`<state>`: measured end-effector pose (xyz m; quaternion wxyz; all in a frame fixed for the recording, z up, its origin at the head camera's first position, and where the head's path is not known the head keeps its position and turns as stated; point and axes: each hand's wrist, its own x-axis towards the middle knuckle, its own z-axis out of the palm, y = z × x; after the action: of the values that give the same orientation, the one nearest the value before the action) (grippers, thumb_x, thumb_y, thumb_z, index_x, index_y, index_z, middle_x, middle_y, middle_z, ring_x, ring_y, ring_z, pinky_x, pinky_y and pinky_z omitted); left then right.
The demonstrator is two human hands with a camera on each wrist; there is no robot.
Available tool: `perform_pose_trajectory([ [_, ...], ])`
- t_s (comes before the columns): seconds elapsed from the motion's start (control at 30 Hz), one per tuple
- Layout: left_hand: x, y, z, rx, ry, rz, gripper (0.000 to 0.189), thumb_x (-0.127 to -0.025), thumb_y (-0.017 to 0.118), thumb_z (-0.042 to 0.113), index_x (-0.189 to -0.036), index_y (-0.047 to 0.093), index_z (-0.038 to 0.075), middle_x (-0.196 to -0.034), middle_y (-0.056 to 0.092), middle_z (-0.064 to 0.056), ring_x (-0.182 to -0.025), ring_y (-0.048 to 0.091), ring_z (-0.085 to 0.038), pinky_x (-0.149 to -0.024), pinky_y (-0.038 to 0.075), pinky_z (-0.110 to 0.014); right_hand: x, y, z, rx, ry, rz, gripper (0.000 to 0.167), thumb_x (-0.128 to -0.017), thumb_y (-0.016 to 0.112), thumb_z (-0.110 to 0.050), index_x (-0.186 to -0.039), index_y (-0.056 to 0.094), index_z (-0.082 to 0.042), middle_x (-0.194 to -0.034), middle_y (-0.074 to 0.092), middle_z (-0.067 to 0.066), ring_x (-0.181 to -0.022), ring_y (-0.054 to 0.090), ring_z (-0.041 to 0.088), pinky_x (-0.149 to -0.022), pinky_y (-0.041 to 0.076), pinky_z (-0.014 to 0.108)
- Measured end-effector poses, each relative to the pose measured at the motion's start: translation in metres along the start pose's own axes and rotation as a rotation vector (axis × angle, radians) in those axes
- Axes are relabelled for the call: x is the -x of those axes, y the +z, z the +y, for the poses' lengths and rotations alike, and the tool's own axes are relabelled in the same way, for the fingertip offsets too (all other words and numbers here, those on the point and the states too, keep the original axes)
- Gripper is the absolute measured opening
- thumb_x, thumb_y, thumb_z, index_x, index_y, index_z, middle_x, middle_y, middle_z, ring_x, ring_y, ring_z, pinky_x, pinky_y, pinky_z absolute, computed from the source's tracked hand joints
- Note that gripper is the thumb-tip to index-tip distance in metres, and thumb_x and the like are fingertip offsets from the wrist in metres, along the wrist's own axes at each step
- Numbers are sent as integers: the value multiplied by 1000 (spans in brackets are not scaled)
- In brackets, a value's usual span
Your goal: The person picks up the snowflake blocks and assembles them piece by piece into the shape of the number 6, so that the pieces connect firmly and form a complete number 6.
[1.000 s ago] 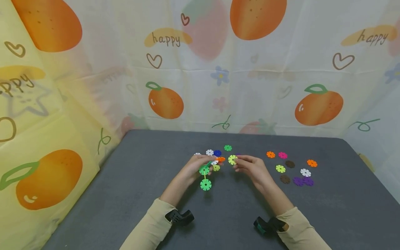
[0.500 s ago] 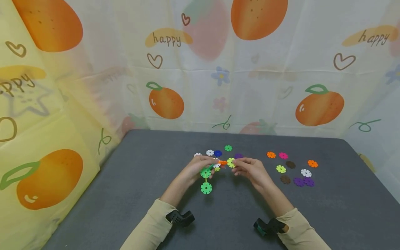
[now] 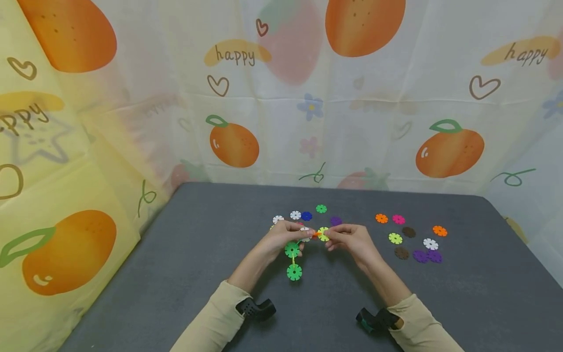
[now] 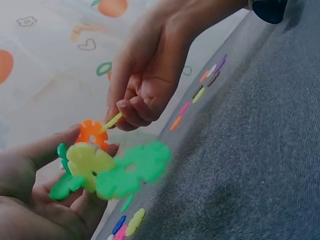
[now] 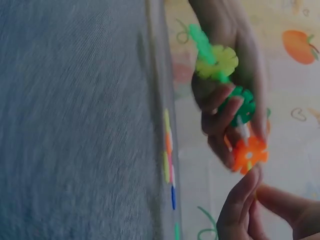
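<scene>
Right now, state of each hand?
Left hand: closed, holding a chain of joined discs by its orange disc.
Right hand: closed, pinching a yellow disc.

Screened-off work corner, room type unclear: fruit-print cloth hung behind grey table.

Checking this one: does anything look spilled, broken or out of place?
Nothing stands out as spilled or damaged. What shows of the held chain looks intact, with a yellow disc at its orange disc's edge. On the table's right side, two purple discs touch or overlap, I can't tell which; that seems ordinary among scattered pieces.
</scene>
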<state>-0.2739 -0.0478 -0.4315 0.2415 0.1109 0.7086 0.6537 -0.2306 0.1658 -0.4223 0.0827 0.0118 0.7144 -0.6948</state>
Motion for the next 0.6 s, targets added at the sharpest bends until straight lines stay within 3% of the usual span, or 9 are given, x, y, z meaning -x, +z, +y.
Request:
perform_pose_trajectory([
  [0.1, -1, 1, -1, -4, -2, -5, 30, -90, 70, 22, -108, 72, -2, -72, 64, -7, -53, 58, -10, -55, 56, -26, 0, 1, 0, -10, 15, 3, 34, -91, 68, -13, -112, 62, 13, -75, 71, -1, -67, 70, 11, -77, 61, 39],
  [0.2, -2, 1, -1, 2, 15, -8, 32, -92, 68, 24, -113, 71, 0, -91, 70, -17, -58, 61, -10, -56, 57, -26, -1, 1, 0, -71, 29, 2, 35, -91, 68, -14, -114, 61, 12, -77, 70, -1, -69, 69, 11, -76, 61, 34],
  [0.33, -1, -1, -1, 20, 6, -17, 39, -95, 63, 34, -118, 69, 4, -112, 67, -28, -63, 67, -12, -57, 58, -26, -3, 3, 2, -100, 39, -40, 37, -93, 67, -18, -116, 60, 9, -80, 71, -2, -73, 70, 11, -77, 60, 31],
  [0.5, -3, -3, -5, 52, -1, 9, 40, -97, 59, 32, -121, 66, 0, -116, 67, -16, -64, 68, -12, -59, 57, -23, -6, 6, 6, -59, 50, -27, 44, -98, 60, -32, -116, 61, 8, -85, 72, 6, -74, 70, 14, -75, 60, 33],
  [0.6, -4, -4, -7, 87, -24, 50, 38, -99, 57, 28, -121, 64, -3, -116, 65, -12, -62, 67, -11, -60, 58, -23, -9, 6, 9, -33, 26, -14, 45, -101, 54, -32, -118, 61, 9, -93, 73, 13, -77, 70, 15, -76, 61, 34],
])
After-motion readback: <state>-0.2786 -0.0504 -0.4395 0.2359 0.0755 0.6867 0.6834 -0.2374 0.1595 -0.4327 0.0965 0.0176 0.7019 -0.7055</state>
